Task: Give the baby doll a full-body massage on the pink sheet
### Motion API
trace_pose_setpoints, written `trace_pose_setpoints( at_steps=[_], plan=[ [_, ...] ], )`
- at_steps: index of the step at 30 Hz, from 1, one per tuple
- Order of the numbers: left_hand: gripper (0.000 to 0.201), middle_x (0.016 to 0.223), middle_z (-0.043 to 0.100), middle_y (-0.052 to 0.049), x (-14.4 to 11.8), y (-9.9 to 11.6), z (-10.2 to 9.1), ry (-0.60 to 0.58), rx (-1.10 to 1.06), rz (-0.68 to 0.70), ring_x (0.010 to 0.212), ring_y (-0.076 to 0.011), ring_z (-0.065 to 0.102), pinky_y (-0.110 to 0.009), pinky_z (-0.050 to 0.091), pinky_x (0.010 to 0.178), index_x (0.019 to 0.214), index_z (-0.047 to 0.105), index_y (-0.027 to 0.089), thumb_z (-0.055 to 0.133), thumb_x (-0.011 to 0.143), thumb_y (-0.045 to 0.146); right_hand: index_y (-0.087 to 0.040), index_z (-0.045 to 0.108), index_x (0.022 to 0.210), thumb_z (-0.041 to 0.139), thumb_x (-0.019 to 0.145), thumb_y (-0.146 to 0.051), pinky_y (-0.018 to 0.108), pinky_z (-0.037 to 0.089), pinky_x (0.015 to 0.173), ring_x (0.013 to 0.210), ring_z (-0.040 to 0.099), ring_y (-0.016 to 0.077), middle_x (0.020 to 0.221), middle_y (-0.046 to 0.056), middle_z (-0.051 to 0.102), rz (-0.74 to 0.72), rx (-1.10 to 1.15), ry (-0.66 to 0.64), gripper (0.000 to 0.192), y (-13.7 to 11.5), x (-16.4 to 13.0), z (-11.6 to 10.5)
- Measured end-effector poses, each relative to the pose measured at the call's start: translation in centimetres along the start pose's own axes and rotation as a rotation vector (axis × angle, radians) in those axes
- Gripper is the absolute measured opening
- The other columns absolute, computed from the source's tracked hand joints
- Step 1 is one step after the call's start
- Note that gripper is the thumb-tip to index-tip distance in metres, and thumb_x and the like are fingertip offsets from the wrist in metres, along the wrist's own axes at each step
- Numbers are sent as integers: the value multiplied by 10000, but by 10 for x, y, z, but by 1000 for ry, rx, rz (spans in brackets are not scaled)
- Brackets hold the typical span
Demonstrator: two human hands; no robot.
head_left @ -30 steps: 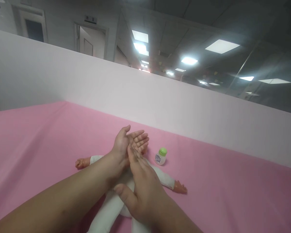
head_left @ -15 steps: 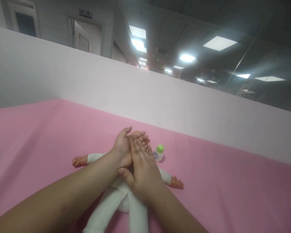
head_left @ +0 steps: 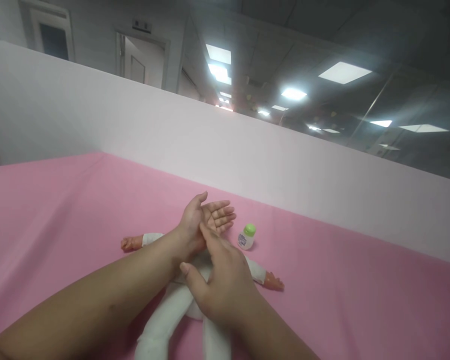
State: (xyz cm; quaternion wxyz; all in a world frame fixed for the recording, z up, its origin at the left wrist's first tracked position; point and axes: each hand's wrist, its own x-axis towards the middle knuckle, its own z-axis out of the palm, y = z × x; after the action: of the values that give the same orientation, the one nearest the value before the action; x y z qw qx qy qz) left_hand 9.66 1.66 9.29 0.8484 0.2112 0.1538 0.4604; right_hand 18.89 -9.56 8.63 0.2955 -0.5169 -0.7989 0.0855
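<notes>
here, in the head view, the left hand (head_left: pixel 204 220) is held palm up with its fingers spread and slightly curled, empty, above the upper part of a doll (head_left: pixel 195 295) dressed in white that lies on its back on the pink cloth (head_left: pixel 60 220). the right hand (head_left: pixel 219 280) is laid across it, fingers pressed together and extended, the fingertips touching the heel of the left palm; nothing is pinched or held. a small white bottle with a green cap (head_left: pixel 246 236) stands upright just beside the left fingertips, apart from both hands, cap on.

the step in hand is judged to be something being rubbed between the palms over the doll. a next move would call for flat, open palms brought down gently onto the doll's body, with the bottle left clear.

the doll's head and chest are hidden under the hands and wrists; only its two outstretched arms and its white legs are seen, the legs cut off at the lower edge. whether any lotion lies on the palm cannot be made out, and the bottle's label is too small to be read.
</notes>
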Motion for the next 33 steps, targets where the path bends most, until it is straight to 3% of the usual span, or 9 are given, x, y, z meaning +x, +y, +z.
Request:
trace_pose_setpoints(
  at_steps=[5, 9, 15, 18, 20, 23, 27, 30, 33],
  plan=[
    [494, 931, 753, -179, -11, -6, 7, -17, 57, 12, 872, -270, 738, -378, 576, 830, 1037, 719, 77, 487, 953, 505, -193, 143, 1637, 660, 866, -385, 583, 207, 1258, 1563, 159, 327, 1684, 99, 226, -77, -38, 48, 947, 16, 4, 9],
    [397, 887, 736, -141, -16, -10, -3, 11, 254, 71, 819, -243, 703, -365, 551, 815, 924, 721, 118, 552, 922, 477, -204, 209, 1627, 640, 897, -399, 595, 244, 1245, 1552, 207, 332, 1671, 108, 264, -85, -64, 6, 869, 32, -4, 11],
    [125, 851, 704, -57, -27, -16, -61, -9, 1016, 426, 824, -245, 639, -361, 504, 838, 853, 742, 220, 659, 854, 313, -202, 403, 1554, 636, 910, -385, 555, 335, 1217, 1490, 374, 303, 1589, 122, 432, -135, 14, -100, 708, 71, -38, 23],
    [189, 1026, 715, -79, -29, -8, -91, -47, 1381, 635, 1042, -306, 615, -426, 436, 1014, 942, 757, 251, 631, 811, 202, -220, 494, 1493, 612, 924, -382, 547, 303, 1232, 1462, 423, 285, 1531, 102, 516, -207, 89, -83, 603, 80, -47, 29],
    [213, 1082, 708, -94, -26, -2, -104, 2, 1507, 643, 1089, -323, 606, -451, 417, 1041, 991, 747, 249, 607, 834, 214, -225, 520, 1469, 595, 930, -376, 568, 226, 1254, 1468, 415, 282, 1499, 87, 556, -266, 102, -74, 565, 76, -47, 29],
    [207, 1064, 709, -96, -20, 2, -112, 62, 1568, 572, 1040, -323, 629, -455, 449, 988, 1015, 734, 247, 580, 878, 259, -229, 522, 1469, 590, 934, -418, 576, 141, 1265, 1480, 394, 289, 1500, 62, 557, -350, 81, -165, 571, 61, -42, 29],
    [180, 1028, 722, -77, -19, 0, -111, 68, 1541, 554, 989, -309, 642, -432, 460, 971, 987, 736, 263, 585, 895, 294, -365, 555, 1429, 494, 1031, -390, 443, 255, 1252, 1436, 464, 212, 1508, -55, 534, -472, 67, -433, 404, 44, -39, 41],
    [195, 1051, 723, -77, -21, -2, -111, 69, 1535, 541, 1009, -313, 638, -438, 452, 994, 1012, 733, 266, 579, 903, 313, -388, 486, 1477, 464, 1060, -321, 422, 254, 1254, 1445, 447, 193, 1514, -61, 524, -536, 60, -368, 423, 44, -38, 52],
    [214, 1061, 721, -82, -20, -2, -114, 38, 1537, 524, 1018, -316, 631, -446, 450, 1003, 1041, 728, 264, 577, 896, 308, -292, 351, 1574, 555, 1004, -492, 512, 148, 1270, 1492, 366, 264, 1577, 37, 441, -479, 33, -323, 637, 51, -36, 49]
  ],
)
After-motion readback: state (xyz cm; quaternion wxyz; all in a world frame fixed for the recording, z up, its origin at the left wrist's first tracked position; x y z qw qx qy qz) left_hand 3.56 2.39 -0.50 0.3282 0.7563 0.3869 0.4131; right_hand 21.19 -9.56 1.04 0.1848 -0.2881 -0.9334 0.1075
